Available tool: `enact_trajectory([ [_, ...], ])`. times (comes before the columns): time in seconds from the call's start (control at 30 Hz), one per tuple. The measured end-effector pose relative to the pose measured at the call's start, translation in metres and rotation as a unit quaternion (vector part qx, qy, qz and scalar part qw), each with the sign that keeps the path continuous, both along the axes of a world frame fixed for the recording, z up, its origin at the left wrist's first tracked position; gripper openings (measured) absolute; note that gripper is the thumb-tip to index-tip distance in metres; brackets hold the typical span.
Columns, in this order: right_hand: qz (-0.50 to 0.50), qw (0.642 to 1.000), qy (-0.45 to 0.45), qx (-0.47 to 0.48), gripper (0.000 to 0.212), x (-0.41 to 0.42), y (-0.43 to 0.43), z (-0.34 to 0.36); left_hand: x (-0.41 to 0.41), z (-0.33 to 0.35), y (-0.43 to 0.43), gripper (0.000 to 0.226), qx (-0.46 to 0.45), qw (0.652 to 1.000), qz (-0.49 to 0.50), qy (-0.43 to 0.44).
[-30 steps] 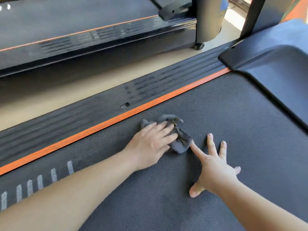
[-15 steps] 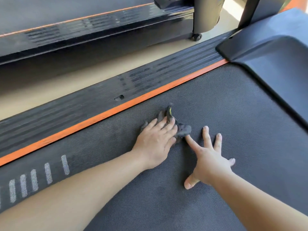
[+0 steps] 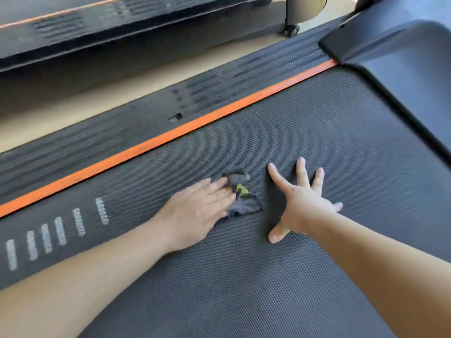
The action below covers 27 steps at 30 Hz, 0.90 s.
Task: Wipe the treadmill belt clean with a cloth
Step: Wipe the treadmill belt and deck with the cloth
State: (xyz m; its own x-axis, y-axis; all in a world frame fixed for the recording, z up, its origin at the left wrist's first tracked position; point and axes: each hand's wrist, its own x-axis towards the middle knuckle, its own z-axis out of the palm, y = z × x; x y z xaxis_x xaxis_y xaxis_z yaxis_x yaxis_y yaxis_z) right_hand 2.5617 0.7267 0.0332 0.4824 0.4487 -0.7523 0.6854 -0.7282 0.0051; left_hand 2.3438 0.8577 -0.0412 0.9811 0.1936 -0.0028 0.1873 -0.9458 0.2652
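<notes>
A small, crumpled dark grey cloth [image 3: 244, 206] with a fleck of yellow-green lies on the black textured treadmill belt [image 3: 244, 276]. It is on the near side of the orange stripe [image 3: 170, 137] that edges the belt, and a little apart from it.

The left hand [image 3: 197, 211] lies flat on the cloth's left part, fingers straight and close together. Its grip is open: it presses the fabric down and nothing curls round it. The cloth bunches out past the fingertips, further along the stripe to the right, and its longer side points roughly toward the stripe.

The right hand [image 3: 302, 206] rests further right again, just beside the cloth and, as far as I can tell, not touching it. Its fingers are spread wide on the belt and its grip holds nothing. Since the left hand is the one on the cloth, the next sweep looks to be its work.

How much cloth sits under the left fingers is hidden, and any dirt on the belt is hard to make out. White dashes [image 3: 61, 230] mark the belt toward the stripe's left end, and a black cover [image 3: 402, 69] rises at its right end. Beyond the stripe are a ribbed side rail [image 3: 146, 118], pale floor [image 3: 97, 98] and a blurred second treadmill [image 3: 97, 32], cut off by the frame.
</notes>
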Motion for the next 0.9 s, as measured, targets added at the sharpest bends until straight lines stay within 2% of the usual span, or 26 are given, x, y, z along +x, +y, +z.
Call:
enact_trajectory([
  [0.07, -0.007, 1.0, 0.0, 0.007, 0.162, -0.002, 0.0, 0.001, 0.007, 0.002, 0.003, 0.058, -0.036, 0.992, 0.121, 0.006],
  [0.1, -0.008, 1.0, -0.002, 0.016, 0.161, -0.002, -0.001, 0.002, 0.012, 0.003, -0.008, 0.06, -0.06, 0.987, 0.148, 0.007],
  [0.17, -0.013, 0.999, -0.006, 0.036, 0.159, -0.005, -0.004, 0.003, 0.013, 0.003, -0.049, 0.058, -0.09, 0.988, 0.127, -0.001],
  [0.23, -0.012, 0.996, -0.018, 0.083, 0.151, -0.008, -0.017, 0.003, -0.007, 0.004, -0.094, 0.049, -0.099, 0.993, 0.055, -0.018],
  [0.3, -0.002, 0.989, -0.035, 0.141, 0.13, -0.013, -0.042, -0.002, -0.036, 0.005, -0.129, 0.044, -0.077, 0.996, -0.03, -0.031],
  [0.37, 0.039, 0.981, -0.051, 0.181, 0.105, -0.023, -0.071, -0.008, -0.057, 0.007, -0.132, 0.041, -0.024, 0.993, -0.118, 0.002],
  [0.4, 0.058, 0.978, -0.055, 0.195, 0.095, -0.028, -0.083, -0.01, -0.06, 0.003, -0.12, 0.041, 0.024, 0.992, -0.12, -0.002],
  [0.47, 0.085, 0.975, -0.052, 0.198, 0.089, -0.03, -0.095, -0.011, -0.054, -0.001, -0.084, 0.046, 0.085, 0.996, -0.005, -0.004],
  [0.53, 0.093, 0.98, -0.04, 0.17, 0.104, -0.029, -0.094, -0.008, -0.044, 0.005, -0.061, 0.051, 0.079, 0.985, 0.15, 0.014],
  [0.57, 0.089, 0.984, -0.032, 0.148, 0.116, -0.027, -0.093, -0.006, -0.039, 0.006, -0.07, 0.052, 0.057, 0.982, 0.178, 0.011],
  [0.63, 0.102, 0.99, -0.023, 0.096, 0.139, -0.027, -0.089, -0.004, -0.036, 0.0, -0.123, 0.05, 0.01, 0.992, 0.123, -0.013],
  [0.7, 0.11, 0.991, -0.039, 0.068, 0.151, -0.03, -0.087, -0.003, -0.043, -0.001, -0.162, 0.049, -0.007, 1.0, -0.005, -0.004],
  [0.77, 0.106, 0.991, -0.052, 0.065, 0.154, -0.035, -0.085, -0.005, -0.045, -0.007, -0.142, 0.049, 0.043, 0.997, -0.061, 0.003],
  [0.83, 0.099, 0.991, -0.057, 0.065, 0.154, -0.037, -0.083, -0.004, -0.037, -0.01, -0.103, 0.052, 0.08, 0.997, 0.013, 0.0],
  [0.9, 0.099, 0.992, -0.054, 0.06, 0.154, -0.037, -0.082, -0.002, -0.03, -0.004, -0.082, 0.054, 0.045, 0.991, 0.123, 0.027],
])
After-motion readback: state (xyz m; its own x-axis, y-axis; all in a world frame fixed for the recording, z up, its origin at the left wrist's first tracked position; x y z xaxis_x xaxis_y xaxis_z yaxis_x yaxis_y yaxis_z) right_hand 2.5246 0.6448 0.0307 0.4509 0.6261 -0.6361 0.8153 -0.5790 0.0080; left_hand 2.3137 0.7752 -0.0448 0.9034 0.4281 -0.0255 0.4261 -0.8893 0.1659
